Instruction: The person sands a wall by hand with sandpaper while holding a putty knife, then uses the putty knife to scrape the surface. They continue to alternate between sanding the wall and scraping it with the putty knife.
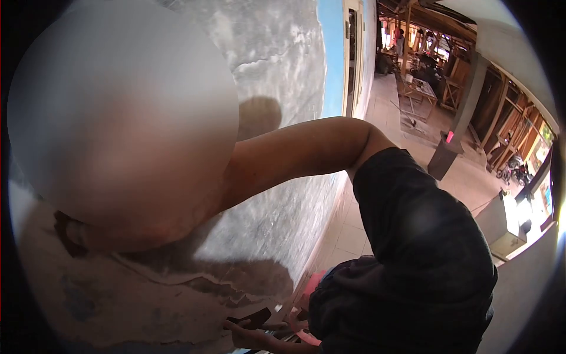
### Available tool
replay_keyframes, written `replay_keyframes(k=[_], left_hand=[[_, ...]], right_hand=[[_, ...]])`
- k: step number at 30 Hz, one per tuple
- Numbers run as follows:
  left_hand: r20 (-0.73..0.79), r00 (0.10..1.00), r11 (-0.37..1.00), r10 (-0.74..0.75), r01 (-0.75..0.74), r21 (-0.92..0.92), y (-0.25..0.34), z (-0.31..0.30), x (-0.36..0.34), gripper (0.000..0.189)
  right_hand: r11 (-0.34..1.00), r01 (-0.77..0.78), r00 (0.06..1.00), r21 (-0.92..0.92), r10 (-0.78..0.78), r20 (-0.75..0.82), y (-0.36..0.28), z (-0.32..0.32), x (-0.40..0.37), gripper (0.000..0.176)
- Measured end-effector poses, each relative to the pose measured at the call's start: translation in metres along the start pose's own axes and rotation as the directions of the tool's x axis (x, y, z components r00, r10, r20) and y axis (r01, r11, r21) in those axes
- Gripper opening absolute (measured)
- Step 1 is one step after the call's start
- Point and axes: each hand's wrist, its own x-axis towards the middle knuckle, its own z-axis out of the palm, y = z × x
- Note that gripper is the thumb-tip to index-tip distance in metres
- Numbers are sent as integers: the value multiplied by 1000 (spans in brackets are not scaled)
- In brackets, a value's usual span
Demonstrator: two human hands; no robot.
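My right arm reaches across the view from a dark sleeve, bent at the elbow, its forearm in front of a patchy grey wall (277, 76). A large blurred disc hides most of my right hand (147, 236). Only a dark, curled shape shows past the disc's lower left edge, and I cannot make out fingers or anything held. Low in the view, my left hand (250, 337) is closed around a dark, flat, angular piece (254, 319), close to the wall. Cracks and peeling paint run across the shaded wall beside it.
Something pink (309, 295) lies below, partly behind my shirt. A tiled floor (342, 236) runs beside the wall towards a blue-edged door frame (352, 59). Further off stand a wooden table (420, 88), a pillar (470, 94) and a pale cabinet (501, 227).
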Motion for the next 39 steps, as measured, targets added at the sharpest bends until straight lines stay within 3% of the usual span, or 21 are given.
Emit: replay_keyframes(k=[1, 3, 4, 6, 8, 11, 13, 15, 17, 19, 22, 28, 32, 38, 39], left_hand=[[15, 1000, 1000, 15, -15, -1, 1, 4, -2, 65], [66, 997, 999, 47, -47, -8, 4, 14, -12, 65], [102, 993, 998, 66, -65, -10, 7, 21, -19, 65], [185, 974, 992, 129, -127, -23, 15, 33, -32, 64], [278, 940, 980, 198, -193, -46, 21, 43, -46, 63], [410, 875, 966, 256, -245, -78, 26, 56, -65, 63], [470, 838, 960, 276, -265, -91, 26, 61, -71, 62], [519, 803, 954, 293, -283, -100, 29, 71, -76, 61], [561, 766, 946, 313, -304, -113, 32, 79, -79, 61], [599, 729, 939, 331, -321, -128, 35, 86, -82, 60], [661, 678, 935, 323, -336, -112, 42, 96, -87, 59], [806, 546, 935, 230, -354, -26, 58, 106, -91, 51], [875, 470, 940, 117, -337, 55, 62, 110, -91, 46], [841, 412, 877, 351, -458, -142, 73, 117, -107, 43], [852, 410, 891, 326, -434, -132, 74, 117, -106, 42]], right_hand=[[999, 5, 1000, 33, -6, 28, 2, -5, -1, 10], [996, -82, 995, 42, 85, -58, 0, 1, 1, 14], [985, -171, 969, 27, 173, -174, -6, 29, 4, 17], [980, -196, 968, 23, 197, -154, -8, 26, 6, 18], [994, -96, 984, 53, 87, 157, -9, -13, 5, 12], [952, -209, 933, 225, 126, 337, -30, -37, -39, 10], [880, -424, 881, 215, 346, 322, -74, -95, -54, 6], [681, -708, 685, 184, 601, 413, -110, -154, -62, 12], [470, -873, 464, 131, 715, 523, -146, -198, -84, 22], [76, -994, -1, -82, 732, 681, -174, -238, -92, 20], [-147, -972, -227, -181, 784, 577, -211, -272, -103, 17], [-146, -954, -257, -260, 846, 467, -212, -306, -102, 18], [-332, -897, -428, -291, 819, 382, -218, -315, -101, 18], [-661, -697, -714, -280, 598, 366, -219, -322, -98, 21], [-667, -706, -702, -240, 612, 363, -218, -320, -96, 21]])
